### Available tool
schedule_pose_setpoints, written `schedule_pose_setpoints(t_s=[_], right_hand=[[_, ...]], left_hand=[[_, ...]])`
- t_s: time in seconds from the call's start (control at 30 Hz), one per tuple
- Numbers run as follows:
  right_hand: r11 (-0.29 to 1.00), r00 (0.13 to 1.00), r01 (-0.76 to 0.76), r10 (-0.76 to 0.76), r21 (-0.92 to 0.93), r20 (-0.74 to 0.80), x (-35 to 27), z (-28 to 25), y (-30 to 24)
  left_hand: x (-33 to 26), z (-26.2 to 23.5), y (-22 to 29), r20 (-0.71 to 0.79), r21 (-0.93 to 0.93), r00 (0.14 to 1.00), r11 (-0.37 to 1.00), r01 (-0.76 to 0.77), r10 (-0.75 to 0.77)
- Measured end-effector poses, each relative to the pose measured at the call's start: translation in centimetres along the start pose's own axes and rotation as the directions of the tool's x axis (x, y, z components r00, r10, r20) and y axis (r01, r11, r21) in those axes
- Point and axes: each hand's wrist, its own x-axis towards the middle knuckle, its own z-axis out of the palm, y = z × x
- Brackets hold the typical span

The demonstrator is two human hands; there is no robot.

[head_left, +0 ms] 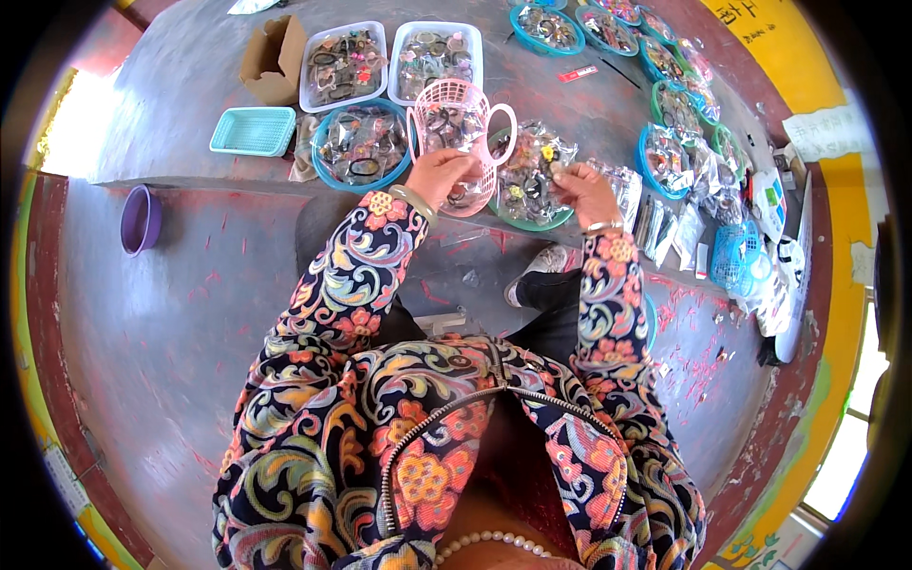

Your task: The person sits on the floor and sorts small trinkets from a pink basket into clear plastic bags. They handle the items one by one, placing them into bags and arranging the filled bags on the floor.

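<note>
Concrete floor (190, 313), grey with red paint streaks and scuffs, fills the head view; a raised step (171, 114) of the same grey surface runs across the upper part. A yellow-painted band (841, 313) borders the floor at right, and bright daylight enters at the far left edge.

Containers on the step: a brown cardboard box (274, 59), open, contents not visible; two white trays (344, 65) side by side, both filled with small bagged hair accessories; a turquoise basket (253, 130), lying flat beside them; a blue round bowl (363, 144) holding clear bags of dark rings. A pink basket (463, 133) with handles stands tilted just right of the bowl, with dark bands inside. A green bowl (528, 185) next to it holds more bagged items, some with yellow flowers. Further blue and green bowls (665, 157) of bags curve along the right side. A purple bowl (140, 219) sits alone on the lower floor at left.

Left hand (443, 176), fingers closed, grips the near rim of the pink basket. Right hand (584, 188), fingers pinched together, holds a small clear bag (556, 171) over the green bowl. Both wrists carry bangles; the sleeves are floral-patterned. A grey shoe (538, 268) shows on the floor below the hands.
</note>
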Motion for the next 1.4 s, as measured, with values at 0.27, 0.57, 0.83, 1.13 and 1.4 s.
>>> schedule_pose_setpoints(t_s=[0.27, 0.57, 0.83, 1.13, 1.4], right_hand=[[0.963, 0.967, 0.254, -0.250, -0.090, 0.053, -0.3, 7.1, 2.7], [0.988, 0.982, 0.123, -0.135, 0.093, 0.129, -0.2, 8.5, 0.3], [0.992, 0.985, 0.118, -0.112, -0.039, 0.130, 0.5, 6.9, 1.8], [0.977, 0.976, 0.214, -0.213, -0.001, 0.048, 0.0, 8.2, 1.8], [0.987, 0.983, 0.159, -0.159, 0.008, 0.090, 0.1, 8.1, 2.0]], left_hand=[[-0.5, 0.7, 0.0, 0.187, -0.171, 0.978, 0.978, 0.120, -0.087], [-0.7, 0.4, 0.3, 0.130, -0.209, 0.986, 0.969, 0.129, -0.104], [-0.1, 0.7, -0.7, 0.169, -0.021, 0.969, 0.982, 0.188, -0.182], [0.3, 0.7, -1.2, 0.180, -0.011, 0.964, 0.980, 0.200, -0.195], [0.3, 0.4, -0.8, 0.172, -0.046, 0.972, 0.985, 0.168, -0.157]])
